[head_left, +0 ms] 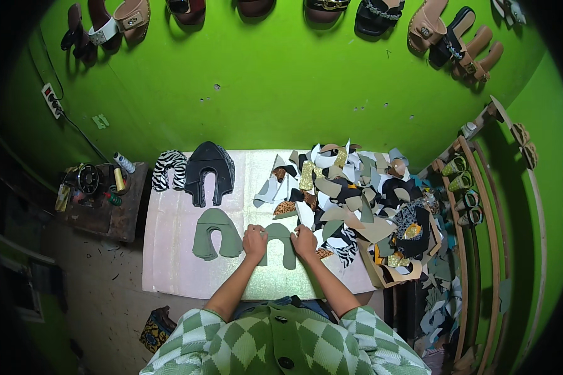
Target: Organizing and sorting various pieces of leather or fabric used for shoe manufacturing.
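Observation:
A green U-shaped cutout [278, 233] lies at the table's front middle, its curve away from me and its two legs toward me. My left hand [254, 242] closes on its left side, and my right hand [304, 242] grips the right side. Just left of it rests a stack of matching green cutouts [216, 219]. Behind that stack sit black U-shaped cutouts [210, 161] with a zebra-striped set [161, 172] beside them. Parts of the fingers are hidden from above.
A heap of mixed offcuts [356, 194] covers the table's [175, 269] right side. To the left stands a sewing machine [87, 180] with thread spools. A wooden rack [472, 237] holding sandals is at the right, and more sandals [131, 15] hang on the green wall.

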{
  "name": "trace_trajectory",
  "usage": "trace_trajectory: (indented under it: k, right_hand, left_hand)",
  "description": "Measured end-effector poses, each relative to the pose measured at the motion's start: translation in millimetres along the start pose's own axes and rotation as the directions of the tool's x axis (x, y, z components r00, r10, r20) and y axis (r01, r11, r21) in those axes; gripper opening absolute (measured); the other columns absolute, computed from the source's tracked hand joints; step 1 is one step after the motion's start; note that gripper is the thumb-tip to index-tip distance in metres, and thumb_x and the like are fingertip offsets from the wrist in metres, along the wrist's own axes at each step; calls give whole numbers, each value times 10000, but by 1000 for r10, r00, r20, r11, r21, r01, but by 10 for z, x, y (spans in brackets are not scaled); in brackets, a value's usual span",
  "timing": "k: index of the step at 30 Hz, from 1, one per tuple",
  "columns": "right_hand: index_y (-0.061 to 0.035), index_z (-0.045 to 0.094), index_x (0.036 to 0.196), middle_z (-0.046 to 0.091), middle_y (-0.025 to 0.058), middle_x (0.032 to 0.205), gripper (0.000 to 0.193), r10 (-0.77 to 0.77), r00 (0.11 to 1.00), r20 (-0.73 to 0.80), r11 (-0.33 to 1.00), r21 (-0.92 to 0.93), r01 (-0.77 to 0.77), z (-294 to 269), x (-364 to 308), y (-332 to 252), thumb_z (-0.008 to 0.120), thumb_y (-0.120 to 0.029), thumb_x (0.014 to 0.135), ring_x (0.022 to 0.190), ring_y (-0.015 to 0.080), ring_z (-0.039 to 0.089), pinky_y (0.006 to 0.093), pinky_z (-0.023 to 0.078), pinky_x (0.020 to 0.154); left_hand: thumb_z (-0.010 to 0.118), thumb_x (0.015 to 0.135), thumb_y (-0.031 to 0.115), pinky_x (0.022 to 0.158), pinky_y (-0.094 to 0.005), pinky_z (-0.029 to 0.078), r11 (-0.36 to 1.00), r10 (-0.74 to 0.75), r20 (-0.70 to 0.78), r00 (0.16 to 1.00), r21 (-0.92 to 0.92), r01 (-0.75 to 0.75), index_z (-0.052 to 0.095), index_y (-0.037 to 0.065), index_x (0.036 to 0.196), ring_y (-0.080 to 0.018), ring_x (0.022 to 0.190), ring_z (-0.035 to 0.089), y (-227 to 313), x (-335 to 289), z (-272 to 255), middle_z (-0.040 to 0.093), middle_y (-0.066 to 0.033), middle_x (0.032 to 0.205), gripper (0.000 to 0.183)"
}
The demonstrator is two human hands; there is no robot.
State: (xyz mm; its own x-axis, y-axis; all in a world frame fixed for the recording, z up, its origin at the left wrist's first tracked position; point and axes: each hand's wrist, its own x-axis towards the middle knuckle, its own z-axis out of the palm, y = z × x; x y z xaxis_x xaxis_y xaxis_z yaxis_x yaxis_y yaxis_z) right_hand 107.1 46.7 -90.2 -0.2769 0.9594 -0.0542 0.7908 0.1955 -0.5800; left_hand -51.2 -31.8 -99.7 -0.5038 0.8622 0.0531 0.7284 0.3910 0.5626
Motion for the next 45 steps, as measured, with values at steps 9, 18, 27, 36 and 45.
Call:
trace_trajectory:
  k: [9,18,27,36,45]
  right_hand:
    - [-96,639,747,660,106,804,247,146,989,15,986,-80,-144,282,98,72,778,-274,647,784,293,632,392,484,695]
    - [-62,656,725,652,148,732,171,114,988,104,976,171,-131,308,28,175,687,-231,726,727,316,638,417,493,687]
    - [-3,575,864,585,31,674,159,-41,996,76,810,587,-12,333,-60,127,624,-155,853,605,81,521,237,416,555]
    - [-2,597,878,607,23,720,100,-60,989,135,626,777,-68,401,-189,-1179,626,-94,849,652,54,548,193,437,592]
    - [-1,602,829,592,58,650,128,33,992,-126,761,646,57,1147,-201,-1939,645,-122,832,573,89,509,252,431,549]
  left_hand:
    - [753,698,196,702,-410,483,960,-274,0,962,62,273,606,67,861,-302,801,629,-39,127,133,646,-111,842,255]
    - [711,736,222,733,-432,489,939,-345,15,939,20,345,653,101,763,-291,861,583,15,-22,82,620,-111,832,137]
    - [648,835,164,579,-293,461,902,-187,-17,982,-398,165,561,29,890,-203,631,620,-159,-137,-199,638,-121,733,169]
    - [663,823,112,599,-217,450,692,-219,44,975,-697,187,597,6,896,-67,656,561,-1010,69,-1070,629,-37,721,144]
    - [680,801,208,586,-304,475,864,-237,-106,966,-477,160,620,58,887,-189,641,633,-1735,344,-1346,657,-76,755,183]
